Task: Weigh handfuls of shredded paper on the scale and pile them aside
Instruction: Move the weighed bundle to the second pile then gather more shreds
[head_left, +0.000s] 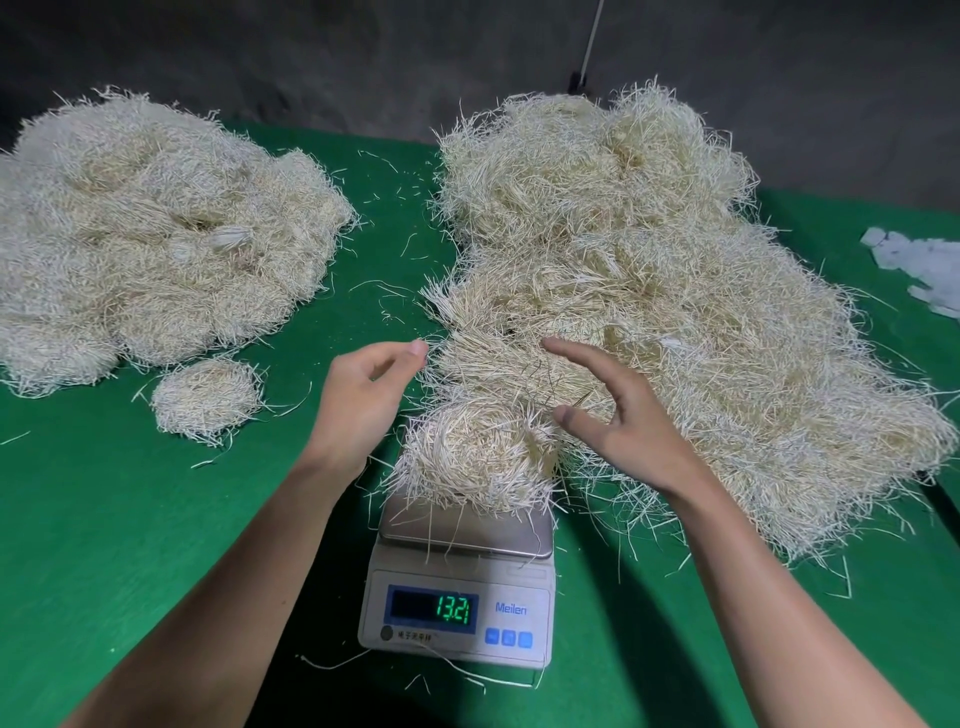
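Note:
A white digital scale (457, 613) stands at the front centre of the green table, its display reading 13.21. A round handful of cream shredded paper (472, 457) rests on its metal pan. A large heap of shredded paper (649, 291) spreads behind and to the right of the scale. A second big pile (145, 228) lies at the left, with a small separate bundle (208, 397) at its front. My left hand (363, 400) hovers left of the handful, fingertips pinching a few strands at the heap's edge. My right hand (618, 415) floats above the heap, fingers spread, holding nothing.
The green table cover (156, 545) has loose strands scattered around the scale and between the piles. Several pale plastic or paper pieces (914, 260) lie at the far right edge. A dark wall runs behind the table.

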